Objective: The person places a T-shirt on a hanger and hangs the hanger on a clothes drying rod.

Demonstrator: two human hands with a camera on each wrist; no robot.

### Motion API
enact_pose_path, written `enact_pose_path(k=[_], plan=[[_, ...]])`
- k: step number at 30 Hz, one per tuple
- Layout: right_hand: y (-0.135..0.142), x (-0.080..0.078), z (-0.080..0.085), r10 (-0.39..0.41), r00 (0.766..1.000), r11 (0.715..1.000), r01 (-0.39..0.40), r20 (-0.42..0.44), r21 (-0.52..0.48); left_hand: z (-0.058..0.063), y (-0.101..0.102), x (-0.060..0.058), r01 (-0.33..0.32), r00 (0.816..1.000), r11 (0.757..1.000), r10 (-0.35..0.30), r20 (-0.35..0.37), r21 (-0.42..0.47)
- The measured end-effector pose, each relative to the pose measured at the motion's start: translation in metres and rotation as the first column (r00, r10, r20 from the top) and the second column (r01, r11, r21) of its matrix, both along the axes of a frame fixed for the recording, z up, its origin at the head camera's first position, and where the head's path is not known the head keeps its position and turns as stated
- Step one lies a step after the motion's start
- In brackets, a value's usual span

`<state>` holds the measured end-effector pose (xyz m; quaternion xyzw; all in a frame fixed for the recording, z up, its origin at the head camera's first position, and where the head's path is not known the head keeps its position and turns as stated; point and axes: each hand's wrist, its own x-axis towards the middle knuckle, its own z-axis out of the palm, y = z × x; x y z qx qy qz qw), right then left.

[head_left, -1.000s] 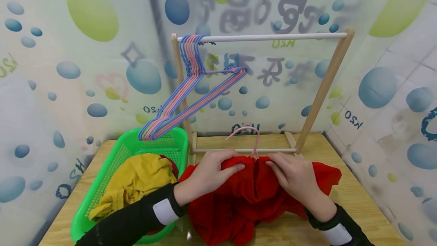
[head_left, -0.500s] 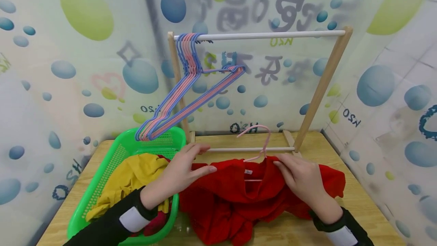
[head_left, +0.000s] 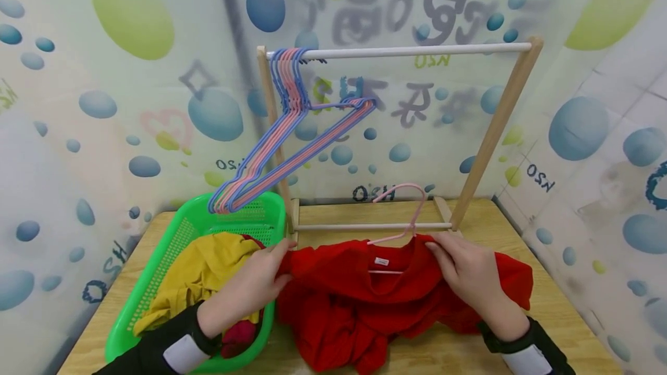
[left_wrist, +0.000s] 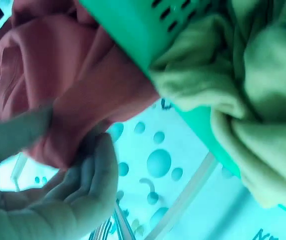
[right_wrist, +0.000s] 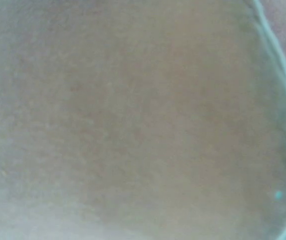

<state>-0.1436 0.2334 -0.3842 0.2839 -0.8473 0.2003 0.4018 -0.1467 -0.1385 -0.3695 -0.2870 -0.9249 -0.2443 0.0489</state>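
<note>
A red shirt (head_left: 359, 300) lies bunched on the wooden table, its neckline facing up with a white label showing. From the neck rises the hook of a pink hanger (head_left: 417, 213), tilted to the right; a length of its bar shows inside the opening. My left hand (head_left: 255, 279) is at the shirt's left shoulder, and the left wrist view has its thumb and fingers around a fold of the red cloth (left_wrist: 78, 95). With my right hand (head_left: 466, 274) I grip the right shoulder beside the neckline. Skin fills most of the right wrist view.
On the left stands a green basket (head_left: 179, 221) holding a yellow garment (head_left: 203, 271) and dark red cloth (head_left: 239, 337), under my left forearm. Behind is a wooden rack with a white rail (head_left: 417, 51); several blue and pink hangers (head_left: 292, 114) hang at its left end, reaching over the basket.
My left hand has let go near the neckline, moved left and taken hold of the left shoulder. The neckline has spread, and the hanger's hook has shifted right. My right hand keeps its grip.
</note>
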Motion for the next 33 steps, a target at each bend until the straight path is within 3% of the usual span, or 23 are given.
enact_pose_path(k=[6,11,14,18,20,23,25,27,30,33], plan=[[0.009,0.0,0.001,0.002,0.999,0.999,-0.004,-0.04,-0.051,0.006,0.0,-0.007,-0.008,0.997,0.989,0.02,-0.081,0.149],[0.021,0.002,0.005,-0.028,0.999,0.995,0.025,-0.032,-0.101,0.017,-0.004,-0.013,0.1,0.984,0.965,-0.06,-0.166,0.244],[0.026,0.004,0.008,-0.049,0.999,0.993,0.047,-0.018,-0.109,0.021,-0.006,-0.016,0.128,0.982,0.95,-0.081,-0.17,0.286],[0.029,0.005,0.008,-0.047,0.999,0.995,0.047,0.004,-0.09,0.024,-0.007,-0.018,0.09,0.993,0.946,-0.064,-0.095,0.31],[0.029,0.005,0.007,-0.027,1.0,0.997,0.027,0.003,-0.075,0.028,-0.006,-0.018,0.066,0.998,0.94,-0.068,-0.007,0.336],[0.027,0.004,0.004,-0.001,1.0,0.998,-0.001,-0.022,-0.07,0.033,-0.003,-0.023,0.035,0.98,0.916,-0.11,0.167,0.4],[0.026,0.002,0.003,0.008,0.999,0.997,-0.012,-0.051,-0.08,0.035,0.001,-0.026,0.001,0.969,0.918,-0.099,0.227,0.397],[0.025,0.001,0.002,0.0,0.997,0.996,-0.007,-0.071,-0.091,0.034,0.004,-0.03,-0.029,0.972,0.938,-0.054,0.23,0.345],[0.024,-0.001,0.002,-0.013,0.996,0.995,0.005,-0.087,-0.097,0.031,0.01,-0.032,-0.076,0.987,0.974,0.044,0.153,0.212],[0.023,-0.001,0.003,-0.017,0.996,0.995,0.008,-0.087,-0.102,0.027,0.013,-0.032,-0.105,0.992,0.977,0.088,0.094,0.188]])
